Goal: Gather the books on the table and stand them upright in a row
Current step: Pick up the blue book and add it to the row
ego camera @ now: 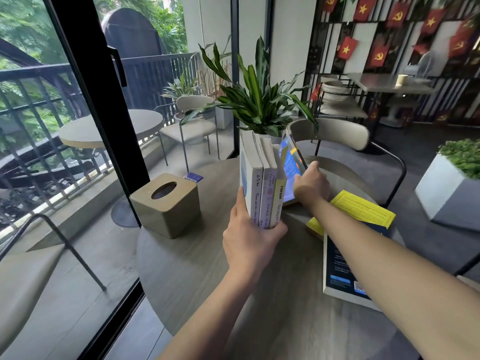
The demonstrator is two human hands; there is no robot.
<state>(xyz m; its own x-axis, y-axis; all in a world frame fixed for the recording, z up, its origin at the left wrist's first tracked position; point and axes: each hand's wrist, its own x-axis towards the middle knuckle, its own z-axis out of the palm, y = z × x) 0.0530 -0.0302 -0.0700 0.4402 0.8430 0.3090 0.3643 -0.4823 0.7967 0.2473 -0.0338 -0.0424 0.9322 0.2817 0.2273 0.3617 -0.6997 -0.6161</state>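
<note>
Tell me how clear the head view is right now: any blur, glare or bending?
Head view: even daylight, no harsh glare; the blue book in the right hand is motion-blurred; spines of the standing books stay readable; wide-angle lens bends the door frame.

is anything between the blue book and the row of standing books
Nothing visible. The right hand tilts the blue book right beside the three upright books that the left hand steadies; no object shows between them.

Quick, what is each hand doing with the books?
Left hand: closed around three upright books.
Right hand: on the tilted blue book; grip cannot be told.
</note>
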